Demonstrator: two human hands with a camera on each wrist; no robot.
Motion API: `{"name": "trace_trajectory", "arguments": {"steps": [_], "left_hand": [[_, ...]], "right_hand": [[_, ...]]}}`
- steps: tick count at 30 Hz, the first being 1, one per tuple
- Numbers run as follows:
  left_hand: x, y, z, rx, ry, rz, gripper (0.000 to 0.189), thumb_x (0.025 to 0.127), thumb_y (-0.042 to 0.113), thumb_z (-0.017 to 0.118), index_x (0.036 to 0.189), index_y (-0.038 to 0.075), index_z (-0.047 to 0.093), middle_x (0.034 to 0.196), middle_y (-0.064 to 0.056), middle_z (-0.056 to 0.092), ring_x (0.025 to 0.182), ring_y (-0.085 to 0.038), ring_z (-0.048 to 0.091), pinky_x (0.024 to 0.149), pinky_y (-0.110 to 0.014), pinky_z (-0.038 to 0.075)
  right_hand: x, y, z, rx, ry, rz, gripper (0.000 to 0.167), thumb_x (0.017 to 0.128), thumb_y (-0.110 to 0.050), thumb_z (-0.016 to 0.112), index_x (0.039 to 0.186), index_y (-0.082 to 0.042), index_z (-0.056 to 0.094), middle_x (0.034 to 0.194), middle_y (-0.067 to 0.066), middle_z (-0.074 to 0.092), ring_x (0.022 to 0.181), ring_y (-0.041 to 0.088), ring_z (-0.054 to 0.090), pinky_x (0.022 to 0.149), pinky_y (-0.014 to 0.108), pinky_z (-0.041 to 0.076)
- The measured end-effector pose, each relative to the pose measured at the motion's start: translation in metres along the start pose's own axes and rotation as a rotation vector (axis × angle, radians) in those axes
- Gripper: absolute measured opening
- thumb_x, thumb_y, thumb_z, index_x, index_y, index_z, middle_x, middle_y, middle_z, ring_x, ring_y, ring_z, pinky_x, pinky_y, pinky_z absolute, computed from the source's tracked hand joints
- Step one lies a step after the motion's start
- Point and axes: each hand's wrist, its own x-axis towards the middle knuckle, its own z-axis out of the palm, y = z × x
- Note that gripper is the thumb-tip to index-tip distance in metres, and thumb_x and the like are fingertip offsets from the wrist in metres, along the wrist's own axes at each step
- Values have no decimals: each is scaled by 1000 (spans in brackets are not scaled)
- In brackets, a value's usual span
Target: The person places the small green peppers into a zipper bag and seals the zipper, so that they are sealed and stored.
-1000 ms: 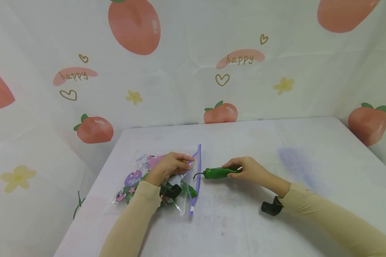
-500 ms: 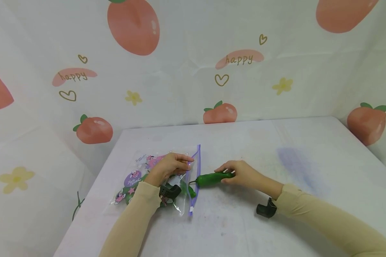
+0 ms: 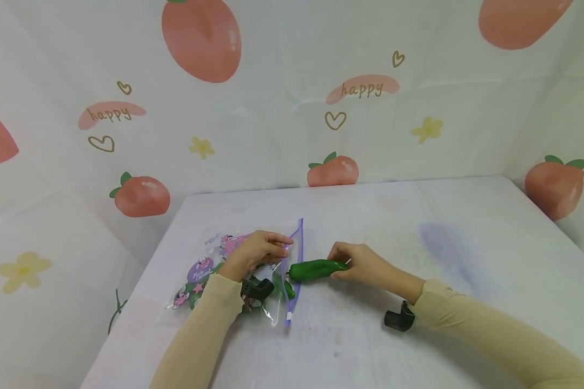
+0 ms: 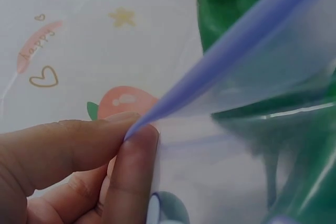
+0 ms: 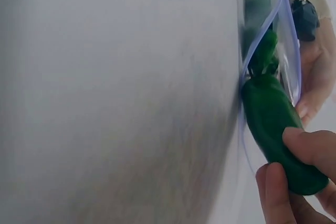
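A clear zip bag printed with pink and purple cartoons lies on the left of the table, its purple-edged mouth facing right and parted. My left hand pinches the upper lip of that mouth between thumb and finger, as the left wrist view shows closely. In my right hand a long green pepper is gripped by its blunt end, stem end pointing left into the bag's mouth. Another green pepper shows inside the bag close to the opening. More green things lie deeper in, partly hidden by the print and my left arm.
A white slider sits at the near end of the purple zip. Each wrist carries a black camera mount. The white table has a bluish stain at right, and a fruit-printed cloth hangs behind it.
My right hand has moved left with the pepper, and its stem end has gone from just outside the purple edge to inside the bag's mouth. The left hand has stayed put.
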Motion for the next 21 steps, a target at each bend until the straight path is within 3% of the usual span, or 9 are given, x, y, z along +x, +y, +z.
{"name": "trace_trajectory", "arguments": {"steps": [8,16,21], "left_hand": [[1,0,0,-4,-10,-1,39,87,-2,67,125,-8,60,79,2,58,65,-7,55,63,-18,52],[1,-1,-1,-1,-7,1,38,87,-2,67,124,-8,60,79,2,58,65,-6,56,64,-18,52],[2,-2,-1,-8,-11,4,39,87,-2,67,124,-9,59,79,2,58,64,-6,56,63,-17,52]], "right_hand": [[4,-5,6,38,-52,6,23,83,-5,72,105,-4,65,105,8,62,94,21,66,75,21,55],[7,-11,9,-2,-60,-30,32,83,-9,74,113,-7,65,96,1,67,85,10,62,72,21,54],[9,-13,12,56,-57,0,28,83,-12,76,109,-9,65,100,3,70,86,10,62,75,21,54]]}}
